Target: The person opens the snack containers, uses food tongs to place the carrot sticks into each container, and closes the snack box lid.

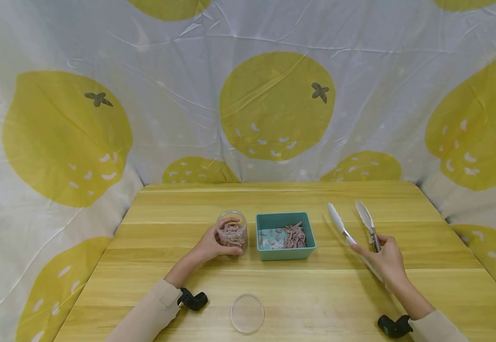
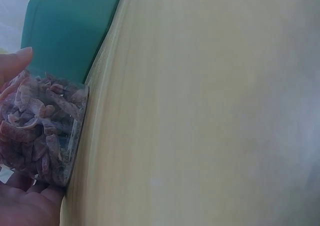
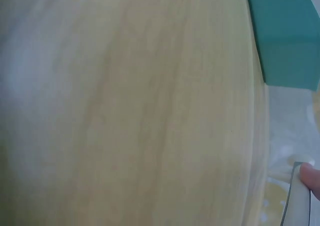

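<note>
A clear round jar (image 1: pixel 240 237) stands without its lid on the table, partly filled with brownish-pink dried strips (image 2: pixel 40 126). My left hand (image 1: pixel 212 244) grips it from the left, thumb in front and fingers behind. Just right of the jar is a teal rectangular box (image 1: pixel 284 254) with more of the strips heaped at its right end and white powder at its left. My right hand (image 1: pixel 385 259) holds metal tongs (image 1: pixel 338 218), whose two arms are spread wide and point away from me, right of the box.
A clear round lid (image 1: pixel 247 313) lies on the wooden table (image 1: pixel 316 294) near the front edge. Behind the table and at both sides hangs a white cloth (image 1: pixel 179 95) with yellow lemon prints. A black wrist device (image 1: pixel 193 299) sits at the left sleeve.
</note>
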Motion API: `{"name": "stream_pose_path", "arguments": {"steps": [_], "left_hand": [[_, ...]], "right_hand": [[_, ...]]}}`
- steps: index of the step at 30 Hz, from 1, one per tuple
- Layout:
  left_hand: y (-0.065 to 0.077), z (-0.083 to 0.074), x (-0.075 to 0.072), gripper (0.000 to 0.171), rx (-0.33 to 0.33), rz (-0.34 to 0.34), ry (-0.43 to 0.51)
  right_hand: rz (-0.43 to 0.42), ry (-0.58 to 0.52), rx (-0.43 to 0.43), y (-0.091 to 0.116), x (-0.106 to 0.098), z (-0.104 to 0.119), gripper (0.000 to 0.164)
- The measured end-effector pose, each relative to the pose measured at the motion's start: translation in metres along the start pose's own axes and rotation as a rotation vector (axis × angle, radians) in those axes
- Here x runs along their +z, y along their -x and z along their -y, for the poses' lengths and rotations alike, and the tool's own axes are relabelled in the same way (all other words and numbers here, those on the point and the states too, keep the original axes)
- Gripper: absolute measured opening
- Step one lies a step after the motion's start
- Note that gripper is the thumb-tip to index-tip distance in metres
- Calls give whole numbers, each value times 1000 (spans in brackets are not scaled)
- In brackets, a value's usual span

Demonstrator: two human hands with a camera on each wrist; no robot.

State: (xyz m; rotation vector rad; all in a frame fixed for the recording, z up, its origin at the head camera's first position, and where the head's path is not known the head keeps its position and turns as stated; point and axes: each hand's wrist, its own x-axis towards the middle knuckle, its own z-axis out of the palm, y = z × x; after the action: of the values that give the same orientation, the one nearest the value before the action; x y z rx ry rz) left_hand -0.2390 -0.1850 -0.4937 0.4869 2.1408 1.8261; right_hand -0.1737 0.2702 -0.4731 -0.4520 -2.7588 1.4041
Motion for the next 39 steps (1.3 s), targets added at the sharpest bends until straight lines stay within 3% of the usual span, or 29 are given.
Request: {"name": "stream_pose_path", "arguments": {"steps": [12, 18, 20, 28, 39], "left_hand": [[-2, 2, -1, 81, 25, 7, 4], [-2, 3, -1, 81, 34, 14, 3], [-2, 3, -1, 81, 35, 14, 4], [0, 1, 0, 81, 28, 11, -10], [1, -1, 0, 81, 20, 5, -8]], "right_hand": [[6, -6, -19, 1, 1, 0, 95], [-6, 44, -51, 1, 1, -1, 60], [-4, 49, -53, 1, 1, -1, 56], [37, 37, -8, 4, 1, -3, 87], [55, 53, -8, 2, 0, -4, 85]]}}
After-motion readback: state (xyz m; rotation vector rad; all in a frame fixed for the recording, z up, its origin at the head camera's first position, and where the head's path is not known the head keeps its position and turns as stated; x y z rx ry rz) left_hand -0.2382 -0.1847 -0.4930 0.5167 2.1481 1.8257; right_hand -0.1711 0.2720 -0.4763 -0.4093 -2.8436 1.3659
